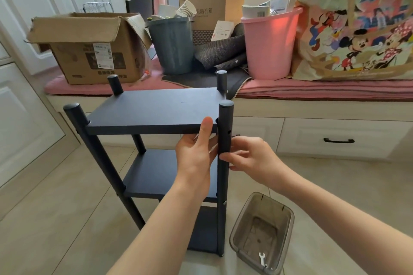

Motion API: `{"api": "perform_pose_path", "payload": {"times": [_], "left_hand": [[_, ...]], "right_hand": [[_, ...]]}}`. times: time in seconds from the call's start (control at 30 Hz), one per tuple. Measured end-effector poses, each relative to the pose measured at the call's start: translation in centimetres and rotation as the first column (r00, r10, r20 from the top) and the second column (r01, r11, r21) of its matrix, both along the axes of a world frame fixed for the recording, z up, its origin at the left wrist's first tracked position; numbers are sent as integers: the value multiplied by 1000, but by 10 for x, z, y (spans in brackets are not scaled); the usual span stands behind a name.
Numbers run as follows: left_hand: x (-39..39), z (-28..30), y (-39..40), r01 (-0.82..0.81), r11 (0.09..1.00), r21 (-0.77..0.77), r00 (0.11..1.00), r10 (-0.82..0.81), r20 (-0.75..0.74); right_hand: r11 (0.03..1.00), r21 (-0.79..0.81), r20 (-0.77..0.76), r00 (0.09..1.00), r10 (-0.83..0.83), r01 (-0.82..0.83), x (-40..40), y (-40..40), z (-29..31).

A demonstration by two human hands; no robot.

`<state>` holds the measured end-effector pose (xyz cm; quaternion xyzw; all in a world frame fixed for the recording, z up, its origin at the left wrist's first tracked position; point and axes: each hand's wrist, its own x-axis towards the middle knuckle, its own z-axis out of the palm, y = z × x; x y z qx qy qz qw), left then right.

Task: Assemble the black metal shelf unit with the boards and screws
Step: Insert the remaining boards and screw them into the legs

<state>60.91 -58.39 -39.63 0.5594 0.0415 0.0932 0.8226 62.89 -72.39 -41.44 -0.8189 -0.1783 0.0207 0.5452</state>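
Observation:
A black shelf unit stands upright on the tiled floor, with four round posts. Its top board (154,107) sits between the posts, a middle board (161,174) and a lower board (205,230) lie beneath. My left hand (196,152) grips the front edge of the top board close to the near right post (225,136), thumb lying on top of the board. My right hand (248,154) holds that post just below the top board, fingers curled against its right side. An empty screw hole shows in the post above my fingers.
A clear plastic bin (237,236) with a small silver wrench (262,258) inside stands on the floor right of the shelf. Behind is a cushioned window bench (324,89) carrying a cardboard box (89,51), grey bucket (172,44), pink bucket (270,44) and a large printed bag (357,29). White cabinet doors line the left.

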Motion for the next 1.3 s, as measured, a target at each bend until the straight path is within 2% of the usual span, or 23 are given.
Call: {"api": "perform_pose_path", "payload": {"times": [0.17,0.33,0.4,0.57,0.7,0.83,0.93,1.07,1.23,1.3], "left_hand": [[0,2,-1,-12,1000,-16,1000,12,-6],[0,6,-7,-2,999,-51,1000,3,8],[0,7,-13,0,998,-67,1000,1,9],[0,7,-27,13,997,-76,1000,-14,-15],[-2,7,-34,10,997,-75,1000,-11,-15],[-3,7,-35,-7,998,-67,1000,5,-15],[-5,5,-35,-9,998,-63,1000,8,-15],[-8,3,-36,8,999,-45,1000,-8,-10],[-18,3,-43,12,998,-56,1000,-13,-22],[-22,2,-46,23,998,-63,1000,-24,-17]], "right_hand": [[991,-130,-25,999,-41,37,9,-22,-11],[894,-431,-223,974,30,-126,11,-54,-67],[853,-492,-287,957,29,-174,9,-62,-100],[813,-553,-363,931,-35,-185,-1,-73,-177],[759,-599,-445,894,-48,-257,-19,-67,-238],[625,-696,-460,888,-11,-354,-34,-63,-275],[554,-714,-502,865,19,-427,-40,-67,-289],[565,-662,-534,839,104,-492,-39,-73,-290],[448,-670,-586,792,169,-592,-32,-89,-282],[437,-652,-613,770,176,-620,-30,-99,-282]]}}
